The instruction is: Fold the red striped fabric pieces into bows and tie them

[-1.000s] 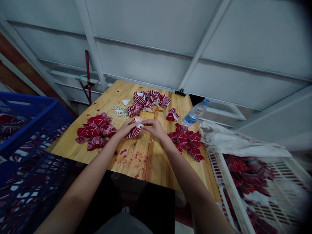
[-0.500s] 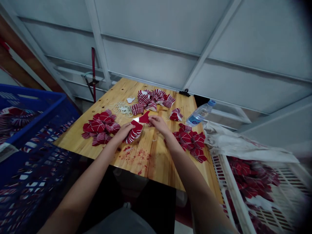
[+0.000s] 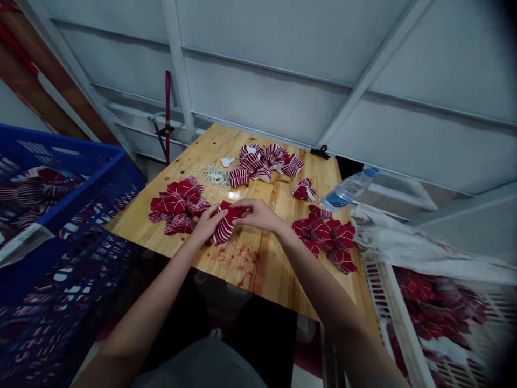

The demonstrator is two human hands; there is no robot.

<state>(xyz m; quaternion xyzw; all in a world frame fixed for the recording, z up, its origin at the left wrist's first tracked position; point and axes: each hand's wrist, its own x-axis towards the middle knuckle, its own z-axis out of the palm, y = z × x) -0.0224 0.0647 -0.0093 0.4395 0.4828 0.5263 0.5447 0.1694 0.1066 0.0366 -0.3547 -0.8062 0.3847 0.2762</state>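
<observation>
One stack of red-and-white striped fabric pieces in the left hand, curled closely round it, over the middle of the wooden table; right hand laid across the top, grip unclear. Step apparently separating pieces; next move calling for a firmer right-hand hold.

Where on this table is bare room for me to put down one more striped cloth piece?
Bare wood shows near the front of the table, right of the red specks and below the right pile, and at the far corner behind the rubber bands. It is crowded around the left hand and right hand, over the held cloth, beside the left pile.
</observation>
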